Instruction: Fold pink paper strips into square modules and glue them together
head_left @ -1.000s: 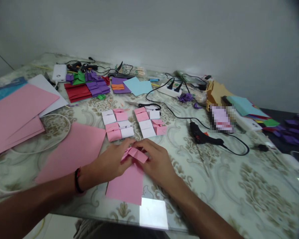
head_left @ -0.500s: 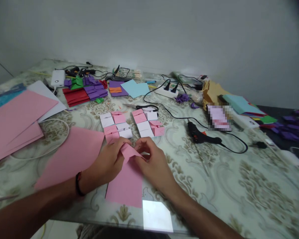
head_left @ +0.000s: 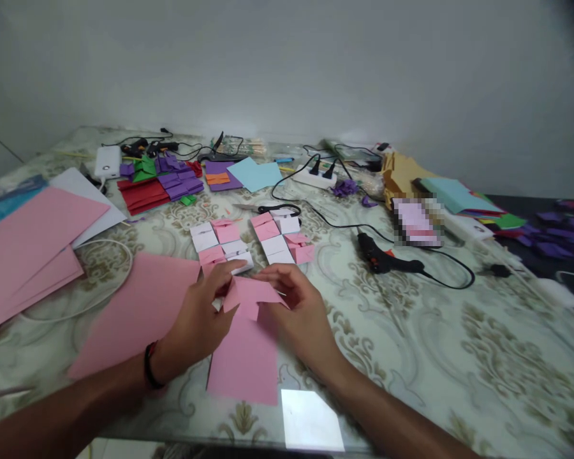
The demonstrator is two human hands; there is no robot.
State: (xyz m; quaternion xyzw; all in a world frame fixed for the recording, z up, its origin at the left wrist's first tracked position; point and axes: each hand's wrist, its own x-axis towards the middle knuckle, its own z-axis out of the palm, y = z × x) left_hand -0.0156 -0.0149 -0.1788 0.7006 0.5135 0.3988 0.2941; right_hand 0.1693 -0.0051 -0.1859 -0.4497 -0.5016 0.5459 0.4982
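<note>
- Head view: the left hand (head_left: pixel 203 315) grasps the left side of a folded pink paper (head_left: pixel 253 290), thumb and fingers pinching its edge; a dark bracelet (head_left: pixel 150 365) circles that wrist.
- The right hand (head_left: pixel 301 312) grasps the right side of the same paper, its fingers curled over the far edge.
- The folded pink paper is held between the two hands, its creased flaps raised, near the front of the desk (head_left: pixel 459 370).
- Just below it a pink rectangle (head_left: pixel 243 370) lies on the desk; whether the two are touching cannot be told.
- To the left of the rectangle a larger pink sheet (head_left: pixel 148 306) lies flat, partly covered by the left forearm.
- Beyond the hands sit two pink-and-white folded squares, a left one (head_left: pixel 215 236) and a right one (head_left: pixel 273 247), side by side and a little apart, each a checker of four units; the left hand overlaps the near edge of the left one.
- Scissors (head_left: pixel 272 209) lie just behind these squares.
- Well to the right of the right hand rests a black glue gun (head_left: pixel 392 260) with its cord trailing.
- Farther back are red folded papers (head_left: pixel 142 194), purple folded papers (head_left: pixel 182 183), light blue sheets (head_left: pixel 258 173) and a white power strip (head_left: pixel 314 176) with two black plugs in it.
</note>
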